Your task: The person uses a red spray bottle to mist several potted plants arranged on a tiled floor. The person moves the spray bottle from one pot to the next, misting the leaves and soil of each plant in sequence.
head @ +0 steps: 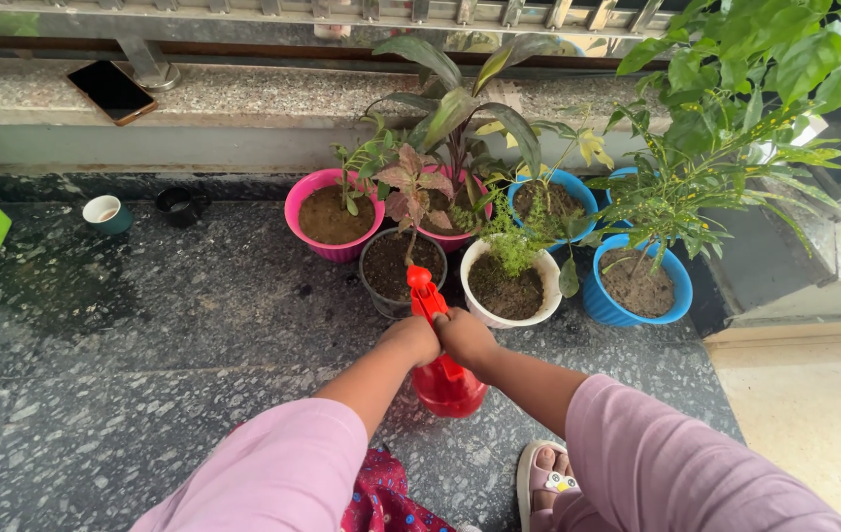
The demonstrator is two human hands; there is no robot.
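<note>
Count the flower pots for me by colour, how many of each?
Pink pots: 2
Blue pots: 3
White pot: 1
Dark pot: 1
Total: 7 pots

Both hands, left hand and right hand, hold the red spray bottle in front of them.

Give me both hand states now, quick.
Left hand: closed around the red spray bottle at its neck.
Right hand: closed on the same bottle from the other side.
</note>
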